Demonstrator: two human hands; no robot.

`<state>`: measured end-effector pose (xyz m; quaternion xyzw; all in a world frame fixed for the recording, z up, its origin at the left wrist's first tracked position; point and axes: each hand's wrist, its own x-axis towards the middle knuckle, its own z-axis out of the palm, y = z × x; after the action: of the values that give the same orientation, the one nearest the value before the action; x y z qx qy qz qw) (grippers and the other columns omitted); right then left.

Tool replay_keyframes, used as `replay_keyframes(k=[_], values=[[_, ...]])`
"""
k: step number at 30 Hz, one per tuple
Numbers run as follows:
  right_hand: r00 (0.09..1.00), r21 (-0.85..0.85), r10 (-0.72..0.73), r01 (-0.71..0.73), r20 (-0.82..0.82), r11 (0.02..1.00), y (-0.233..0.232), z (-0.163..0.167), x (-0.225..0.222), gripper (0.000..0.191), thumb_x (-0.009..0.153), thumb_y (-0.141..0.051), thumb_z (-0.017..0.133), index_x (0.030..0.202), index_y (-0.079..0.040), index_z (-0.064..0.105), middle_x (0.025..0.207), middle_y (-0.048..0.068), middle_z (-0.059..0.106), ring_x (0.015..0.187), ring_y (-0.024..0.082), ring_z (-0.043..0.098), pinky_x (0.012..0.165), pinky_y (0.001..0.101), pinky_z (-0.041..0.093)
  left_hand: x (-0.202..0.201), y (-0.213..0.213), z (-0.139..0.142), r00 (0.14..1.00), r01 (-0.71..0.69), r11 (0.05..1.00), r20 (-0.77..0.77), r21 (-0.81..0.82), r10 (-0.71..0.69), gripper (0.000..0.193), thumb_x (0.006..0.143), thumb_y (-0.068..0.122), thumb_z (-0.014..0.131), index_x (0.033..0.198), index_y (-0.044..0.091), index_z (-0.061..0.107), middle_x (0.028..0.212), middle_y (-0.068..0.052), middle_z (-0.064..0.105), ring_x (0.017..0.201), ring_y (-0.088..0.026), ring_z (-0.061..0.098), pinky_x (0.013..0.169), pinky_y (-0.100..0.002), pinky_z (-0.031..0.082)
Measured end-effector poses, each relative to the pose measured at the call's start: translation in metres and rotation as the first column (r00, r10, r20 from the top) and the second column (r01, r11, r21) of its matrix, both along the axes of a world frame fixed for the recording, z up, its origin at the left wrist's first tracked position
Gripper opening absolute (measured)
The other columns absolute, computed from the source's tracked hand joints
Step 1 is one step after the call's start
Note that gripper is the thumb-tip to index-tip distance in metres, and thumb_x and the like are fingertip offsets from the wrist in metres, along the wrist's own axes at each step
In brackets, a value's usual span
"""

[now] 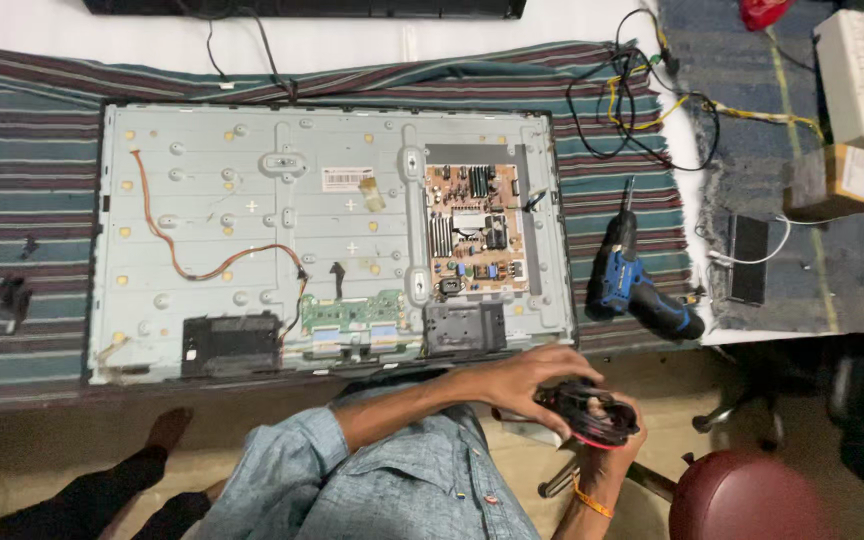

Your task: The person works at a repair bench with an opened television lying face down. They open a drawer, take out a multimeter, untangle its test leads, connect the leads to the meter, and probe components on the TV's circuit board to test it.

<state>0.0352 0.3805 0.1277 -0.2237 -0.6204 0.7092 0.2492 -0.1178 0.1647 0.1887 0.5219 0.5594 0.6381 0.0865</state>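
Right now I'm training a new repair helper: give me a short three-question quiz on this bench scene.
1. True or false: the blue cordless drill lies on the striped cloth.
2. What do both hands hold? A) a coiled black and red cable B) a circuit board
3. Which side of the opened TV back panel carries the brown power board?

Key: 1 true; 2 A, left hand and right hand; 3 the right side.

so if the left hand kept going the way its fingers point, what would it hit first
The left hand points right and slightly down, already against the black and red coiled cable. Past that comes the right hand cupping the coil from the other side, though depth is hard to judge.
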Motion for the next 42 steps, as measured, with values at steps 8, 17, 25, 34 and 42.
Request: replay_keyframes(k=[8,17,25,34,42], values=[[0.998,0.181,-0.070,0.069,0.002,0.981,0.048,0.032,-0.044,0.016,0.093,-0.004,0.068,0.109,-0.004,0.068,0.098,0.003,0.072,0.085,0.011,0.066,0.078,0.0245,0.055,-0.025,-0.054,-0.026,0.239,-0.306,0.926,0.959,0.221,-0.150,0.086,0.099,0.069,0.037,0.155,0.005,0.033,0.155,-0.022,0.044,0.145,-0.033,0.042,0.121,-0.048,0.031],[0.990,0.336,-0.139,0.126,0.016,0.933,0.008,0.029,-0.107,0.022,0.086,-0.001,0.082,0.104,-0.004,0.069,0.095,-0.001,0.068,0.087,0.006,0.062,0.080,0.0217,0.051,-0.015,-0.073,-0.060,0.489,-0.198,0.980,0.869,0.020,0.081,0.087,0.101,0.067,0.027,0.161,0.005,0.016,0.165,-0.021,0.032,0.155,-0.030,0.029,0.128,-0.045,0.024],[0.961,0.326,-0.262,0.277,-0.089,0.904,0.011,0.002,-0.154,0.030,0.080,0.001,0.082,0.107,-0.006,0.070,0.096,-0.002,0.068,0.088,0.009,0.062,0.083,0.0245,0.052,-0.005,-0.077,-0.065,0.841,-0.123,0.978,0.505,-0.167,0.192,0.091,0.101,0.069,0.029,0.166,0.008,0.013,0.172,-0.018,0.022,0.158,-0.033,0.024,0.126,-0.049,0.023],[0.952,0.284,-0.305,0.302,-0.036,0.910,0.023,-0.023,-0.169,0.037,0.077,0.001,0.084,0.109,-0.005,0.068,0.099,-0.001,0.067,0.091,0.010,0.062,0.084,0.0256,0.052,-0.016,-0.077,-0.066,0.737,-0.110,0.989,0.660,-0.094,0.145,0.088,0.102,0.068,0.030,0.165,0.008,0.012,0.172,-0.019,0.018,0.159,-0.033,0.019,0.129,-0.047,0.021],[0.929,0.414,-0.366,0.315,0.047,0.854,0.042,-0.036,-0.177,0.036,0.083,-0.017,0.091,0.105,-0.003,0.066,0.096,0.002,0.069,0.086,0.013,0.062,0.082,0.0292,0.054,-0.034,-0.073,-0.041,0.338,-0.088,0.988,0.936,0.130,-0.093,0.086,0.102,0.065,0.030,0.162,0.005,0.018,0.169,-0.021,0.022,0.158,-0.030,0.021,0.129,-0.044,0.019]])
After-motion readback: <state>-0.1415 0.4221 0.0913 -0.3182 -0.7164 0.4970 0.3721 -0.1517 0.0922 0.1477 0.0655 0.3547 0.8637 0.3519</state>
